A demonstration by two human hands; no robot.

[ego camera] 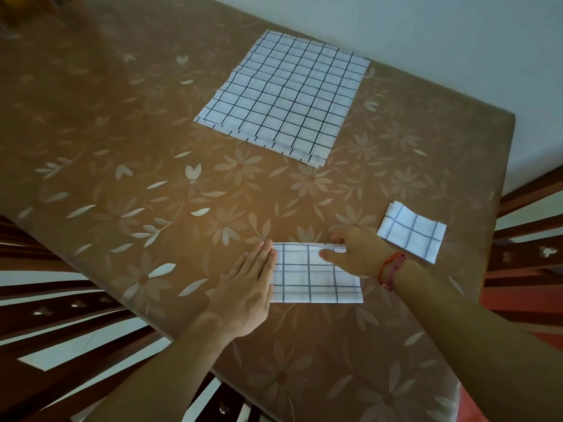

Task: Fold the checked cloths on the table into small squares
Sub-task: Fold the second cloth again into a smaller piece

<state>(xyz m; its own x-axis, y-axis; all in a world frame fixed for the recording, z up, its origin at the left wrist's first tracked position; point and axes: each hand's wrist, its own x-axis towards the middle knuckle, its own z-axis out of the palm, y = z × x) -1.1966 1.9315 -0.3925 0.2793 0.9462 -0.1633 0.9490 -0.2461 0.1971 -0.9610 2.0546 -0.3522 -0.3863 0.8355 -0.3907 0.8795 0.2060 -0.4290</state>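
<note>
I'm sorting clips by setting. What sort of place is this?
Probably a home dining room: a brown flower-patterned tablecloth, dark carved wooden chairs beside it, and a plain pale wall behind. The right hand pinches a half-folded white checked cloth, which looks like household linen.

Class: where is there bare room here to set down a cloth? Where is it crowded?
Free: the left side of the table, beside the flat stack; also the strip between stack and half-folded cloth. Crowded: near right, around the folded square.
</note>
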